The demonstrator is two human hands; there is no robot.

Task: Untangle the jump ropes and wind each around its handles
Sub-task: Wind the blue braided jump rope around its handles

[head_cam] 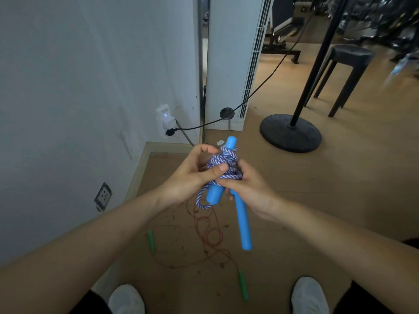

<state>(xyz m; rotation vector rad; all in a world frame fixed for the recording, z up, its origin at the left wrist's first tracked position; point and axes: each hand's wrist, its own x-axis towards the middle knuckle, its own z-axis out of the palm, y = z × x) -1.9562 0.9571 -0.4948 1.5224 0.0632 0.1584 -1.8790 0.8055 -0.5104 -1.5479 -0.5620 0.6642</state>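
Rope sits coiled round handles, between both sets of fingers. Thumb of left hand pinches rope; fingers of right hand curl round rope and handles. Rope looks soft, light, prone to slip; grip handles, likely firmer. Second rope lies on floor, below fingers.

Buried under coils of the striped rope and the fingers of the left hand and right hand: the middles of the blue handles. Cut off by the bottom edge: both white shoes. Blurred past recognition: the gym gear at far right. Too thin to trace: the loops of the red rope.
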